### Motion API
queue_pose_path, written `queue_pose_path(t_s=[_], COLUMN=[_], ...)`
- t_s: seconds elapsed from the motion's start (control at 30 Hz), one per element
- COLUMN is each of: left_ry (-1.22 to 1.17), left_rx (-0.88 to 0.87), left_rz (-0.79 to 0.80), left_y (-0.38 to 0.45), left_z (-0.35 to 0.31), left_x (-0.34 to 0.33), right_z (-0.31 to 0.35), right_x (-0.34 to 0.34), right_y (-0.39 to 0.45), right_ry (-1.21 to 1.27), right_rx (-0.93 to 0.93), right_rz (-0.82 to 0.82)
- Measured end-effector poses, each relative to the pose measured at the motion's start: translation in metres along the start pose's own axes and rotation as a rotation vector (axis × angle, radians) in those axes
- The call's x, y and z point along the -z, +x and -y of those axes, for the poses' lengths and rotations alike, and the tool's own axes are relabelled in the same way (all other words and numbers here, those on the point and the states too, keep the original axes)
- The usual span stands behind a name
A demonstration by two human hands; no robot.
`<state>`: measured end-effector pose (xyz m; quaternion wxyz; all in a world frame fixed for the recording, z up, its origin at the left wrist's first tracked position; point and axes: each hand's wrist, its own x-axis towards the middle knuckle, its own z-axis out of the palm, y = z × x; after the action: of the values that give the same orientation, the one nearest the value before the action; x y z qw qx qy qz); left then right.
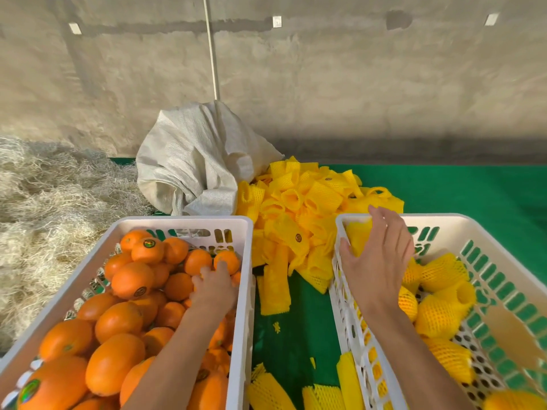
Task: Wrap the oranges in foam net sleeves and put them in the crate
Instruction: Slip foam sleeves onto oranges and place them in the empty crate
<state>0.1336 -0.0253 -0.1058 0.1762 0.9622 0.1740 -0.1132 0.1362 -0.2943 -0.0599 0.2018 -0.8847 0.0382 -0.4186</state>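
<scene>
A crumpled white woven sack (195, 161) slumps on the green cloth (461, 190) against a rough grey wall (355, 78), beside a heap of pale straw (53, 196) at left, with a thin pale pole (211, 48) rising behind it.

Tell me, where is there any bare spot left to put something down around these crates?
The green cloth right of the sleeve pile, behind the right crate, lies bare. The right crate's floor near its right wall is open too. The strip between the crates is partly littered. The orange crate is full; straw covers the left.
</scene>
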Motion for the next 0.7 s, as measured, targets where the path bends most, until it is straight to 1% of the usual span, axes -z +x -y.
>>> queue_pose_path(t_s=[0.03,0.07,0.17,0.2,0.27,0.37,0.43,0.5,0.53,0.57,0.63,0.67,0.7], left_ry=[0.084,0.147,0.151,0.171,0.269,0.389,0.343,0.210,0.136,0.130,0.192,0.187,0.128], left_rx=[-0.003,-0.027,-0.057,-0.053,-0.025,0.038,0.085,0.090,0.089,0.064,0.014,0.007,0.004], left_rz=[0.105,0.166,0.213,0.233,0.252,0.319,0.364,0.342,0.297,0.251,0.090,-0.022,-0.127], left_y=[0.000,0.001,0.002,0.001,-0.001,-0.005,-0.007,-0.006,-0.006,-0.006,-0.008,-0.009,-0.011], left_z=[0.000,0.000,0.002,0.001,0.001,0.001,0.001,0.002,0.003,0.002,0.001,-0.001,-0.003], left_x=[-0.004,-0.007,-0.011,-0.011,-0.011,-0.012,-0.011,-0.010,-0.010,-0.009,-0.005,-0.003,0.000], right_z=[0.002,0.005,0.010,0.009,0.007,0.008,0.010,0.011,0.010,0.010,0.011,0.012,0.014], right_x=[-0.002,-0.005,-0.014,-0.017,-0.021,-0.024,-0.025,-0.027,-0.027,-0.027,-0.027,-0.027,-0.027], right_y=[-0.003,-0.007,-0.020,-0.023,-0.025,-0.025,-0.026,-0.028,-0.029,-0.029,-0.031,-0.032,-0.035], right_ry=[-0.006,-0.015,-0.109,-0.148,-0.209,-0.301,-0.327,-0.353,-0.367,-0.384,-0.419,-0.416,-0.390], right_rx=[0.036,0.071,0.215,0.274,0.359,0.447,0.492,0.518,0.526,0.538,0.568,0.575,0.571], right_rz=[0.058,0.152,0.538,0.621,0.699,0.731,0.754,0.781,0.791,0.797,0.808,0.829,0.875])
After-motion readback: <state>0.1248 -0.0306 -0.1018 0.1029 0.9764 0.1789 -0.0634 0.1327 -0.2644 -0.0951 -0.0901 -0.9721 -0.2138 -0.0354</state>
